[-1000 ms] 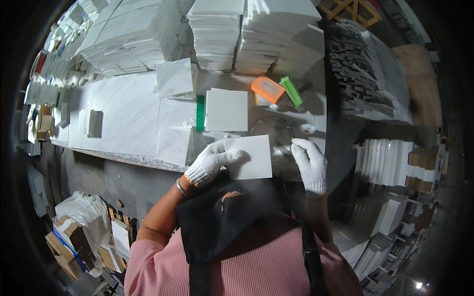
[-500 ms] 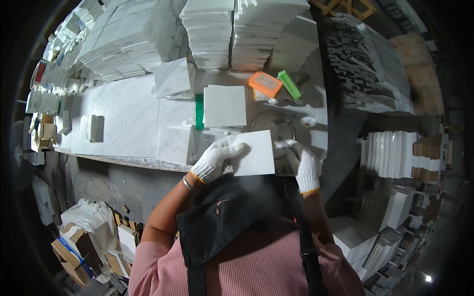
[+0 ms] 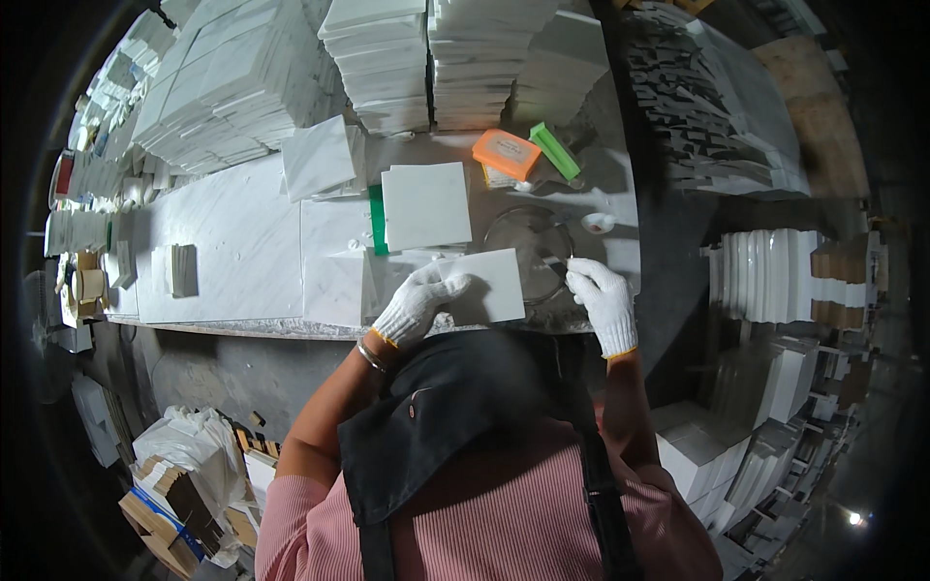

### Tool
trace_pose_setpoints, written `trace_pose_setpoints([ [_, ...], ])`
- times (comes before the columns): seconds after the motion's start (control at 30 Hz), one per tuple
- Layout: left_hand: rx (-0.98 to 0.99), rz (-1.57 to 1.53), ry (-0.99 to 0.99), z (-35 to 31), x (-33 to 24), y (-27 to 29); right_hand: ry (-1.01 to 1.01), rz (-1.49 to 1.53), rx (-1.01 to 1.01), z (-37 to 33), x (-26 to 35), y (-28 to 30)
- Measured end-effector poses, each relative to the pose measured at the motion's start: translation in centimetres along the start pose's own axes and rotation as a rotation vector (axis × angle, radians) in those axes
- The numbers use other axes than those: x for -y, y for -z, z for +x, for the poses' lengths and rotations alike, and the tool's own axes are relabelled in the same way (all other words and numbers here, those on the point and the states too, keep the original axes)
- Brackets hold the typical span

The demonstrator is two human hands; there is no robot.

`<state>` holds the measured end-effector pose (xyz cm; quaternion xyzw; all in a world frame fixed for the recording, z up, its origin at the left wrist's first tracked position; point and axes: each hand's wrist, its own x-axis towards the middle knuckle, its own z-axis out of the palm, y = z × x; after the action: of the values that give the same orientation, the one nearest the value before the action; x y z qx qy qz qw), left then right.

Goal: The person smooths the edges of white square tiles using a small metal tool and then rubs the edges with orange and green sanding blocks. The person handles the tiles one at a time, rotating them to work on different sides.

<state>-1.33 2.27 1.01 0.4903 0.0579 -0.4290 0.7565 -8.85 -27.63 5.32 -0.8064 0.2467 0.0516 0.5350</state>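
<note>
- White tile (image 3: 496, 289): held by its left side in the left hand (image 3: 418, 302), apparently leaving most of its face uncovered.
- Right hand (image 3: 603, 298): fingers curled; cannot tell whether gripping anything.

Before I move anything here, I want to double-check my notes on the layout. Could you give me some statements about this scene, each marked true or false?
1. The left hand holds a white tile. True.
2. The right hand is bare. False: it is gloved.
3. The light green block lies left of the orange box. False: it lies to the right of it.
4. Tall tile stacks stand farther from the person than the orange box. True.
5. The bracelet is on the right wrist. False: it is on the left wrist.
</note>
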Motion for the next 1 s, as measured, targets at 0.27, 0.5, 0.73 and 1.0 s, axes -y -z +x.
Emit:
trace_pose_setpoints([
  [0.27, 0.045, 0.012, -0.008, 1.3, 0.5, 0.3, 0.187, -0.263, 0.015, 1.8, -0.6, -1.6],
  [0.5, 0.007, 0.033, 0.025, 1.0, -0.2, -0.4, -0.016, 0.070, 0.042, 1.0, 1.1, -1.3],
  [0.73, 0.036, 0.248, 0.038, 1.5, -0.2, 0.1, -0.024, 0.106, 0.067, -0.7, 4.3, 0.1],
  [1.0, 0.017, 0.554, 0.009, 2.1, -0.1, 0.7, 0.112, 0.033, 0.034, -1.0, 4.8, -0.2],
])
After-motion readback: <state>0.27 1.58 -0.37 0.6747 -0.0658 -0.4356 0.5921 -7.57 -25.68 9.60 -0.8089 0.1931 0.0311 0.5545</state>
